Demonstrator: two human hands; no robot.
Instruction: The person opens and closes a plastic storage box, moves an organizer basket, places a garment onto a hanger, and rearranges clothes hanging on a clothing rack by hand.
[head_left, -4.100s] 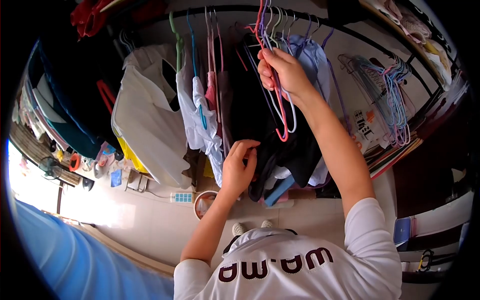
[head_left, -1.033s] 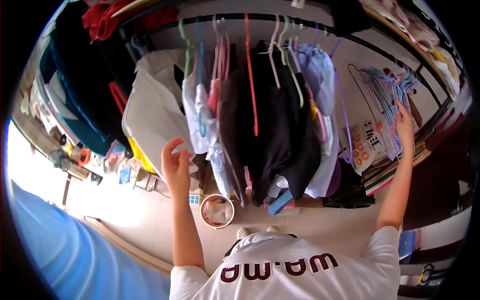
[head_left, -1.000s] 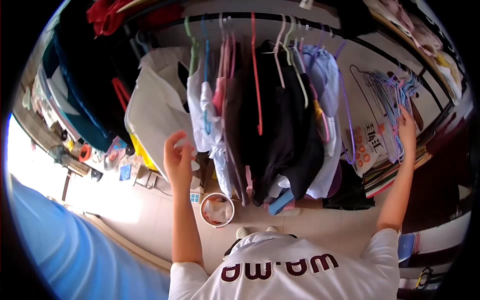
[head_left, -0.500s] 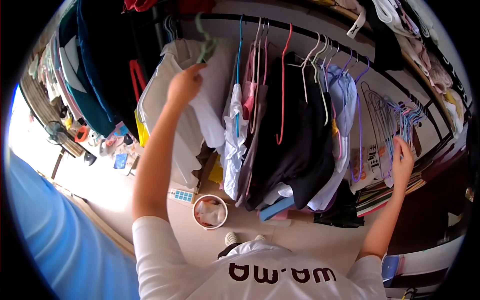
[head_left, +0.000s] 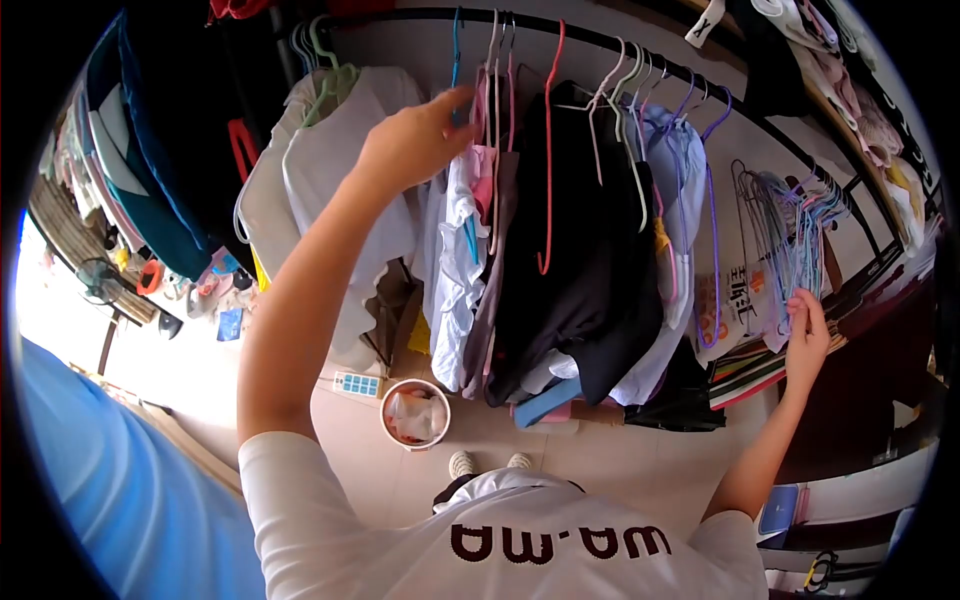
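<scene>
My left hand (head_left: 420, 140) is raised to the rail, its fingers and thumb closed around the upper part of a blue hanger (head_left: 457, 55). A white ruffled garment (head_left: 457, 290) hangs from that hanger. Left of this hand, a green hanger (head_left: 322, 95) carries a white shirt (head_left: 350, 170) on the rail. Over on the right, my right hand (head_left: 808, 335) grips the lower end of a bunch of thin blue and purple hangers (head_left: 808, 250); exactly how many it holds is hidden.
A black rail (head_left: 600, 40) carries black clothes (head_left: 575, 270), a red hanger (head_left: 548, 150) and a light blue shirt (head_left: 675, 200). Below stand a lined bin (head_left: 416, 440) and a power strip (head_left: 357, 384). Blue fabric (head_left: 130, 470) lies at left.
My left hand has let go of the green hanger, now on the rail with the white shirt, and moved right to the blue hanger. My right hand stays at the bunch of hangers.
</scene>
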